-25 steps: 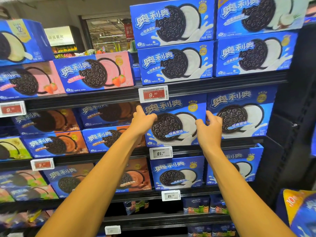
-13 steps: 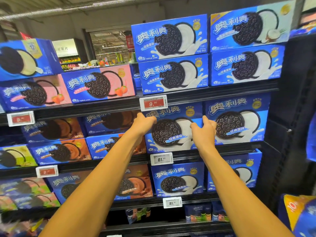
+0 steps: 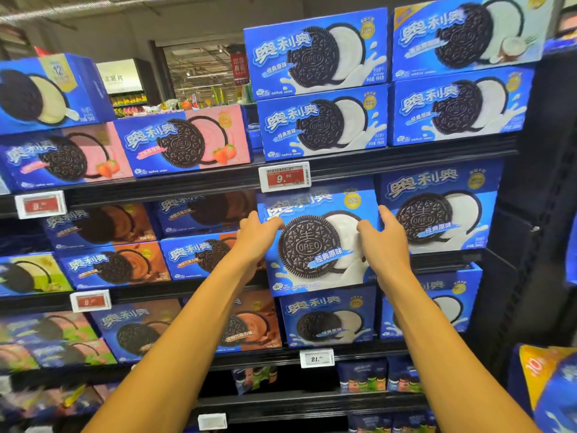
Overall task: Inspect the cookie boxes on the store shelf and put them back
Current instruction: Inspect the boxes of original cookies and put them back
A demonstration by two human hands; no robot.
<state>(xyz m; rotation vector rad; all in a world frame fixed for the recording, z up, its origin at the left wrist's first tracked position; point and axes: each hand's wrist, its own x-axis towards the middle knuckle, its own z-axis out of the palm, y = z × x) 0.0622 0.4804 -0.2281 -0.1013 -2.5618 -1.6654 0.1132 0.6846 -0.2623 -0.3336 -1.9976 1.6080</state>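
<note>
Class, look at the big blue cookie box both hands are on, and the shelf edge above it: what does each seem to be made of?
Big blue cookie box: looks like glossy printed cardboard, judging by its sharp folded edges and soft sheen. Shelf edge: probably dark painted metal, thin, straight and matte, though plastic cannot be ruled out.

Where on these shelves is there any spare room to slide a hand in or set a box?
Little. The blue cookie box held by the left hand and right hand fills its slot beside the neighbouring box. A dark gap opens at far left, under the price tag. Elsewhere boxes sit tightly packed.
</note>
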